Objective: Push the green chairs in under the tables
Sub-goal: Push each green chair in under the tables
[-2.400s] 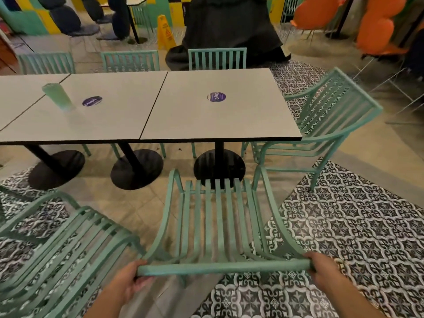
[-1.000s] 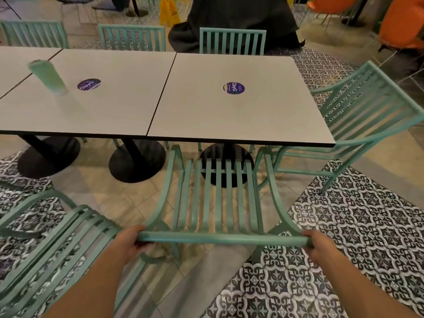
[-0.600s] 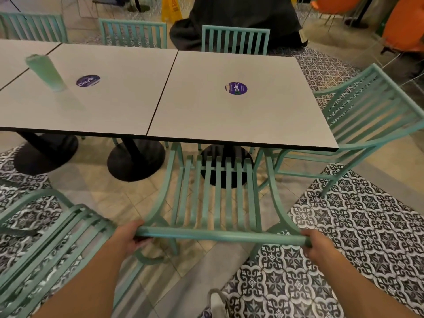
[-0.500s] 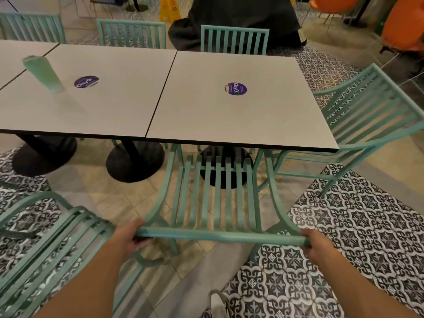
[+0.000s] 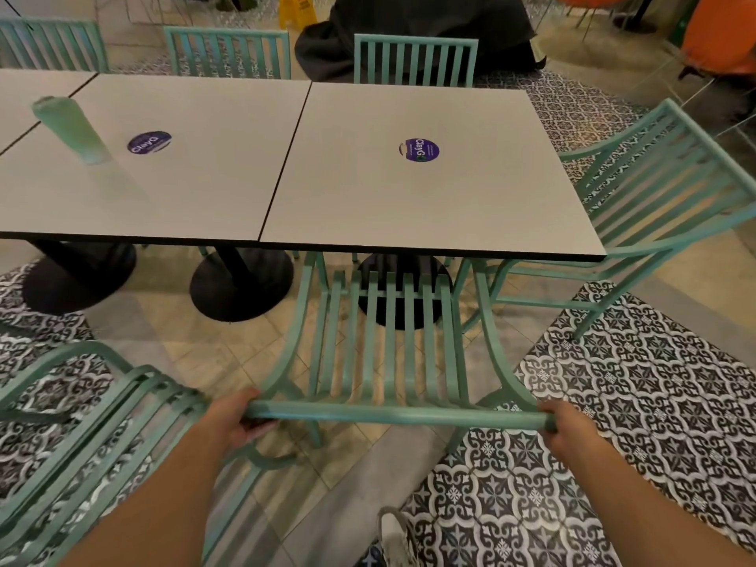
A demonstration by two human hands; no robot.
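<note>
A green slatted chair stands in front of me, its front edge just under the near edge of the right grey table. My left hand grips the left end of the chair's top rail and my right hand grips the right end. Another green chair stands angled at the table's right end, and a third green chair stands pulled out at the lower left.
A second grey table joins on the left and carries a green bottle. Three green chairs are tucked in along the far side. Black round table bases stand on the floor. My shoe shows below.
The chair has slid forward, so its seat front now sits under the table edge. Both hands kept their grip on the top rail and I stepped closer.
</note>
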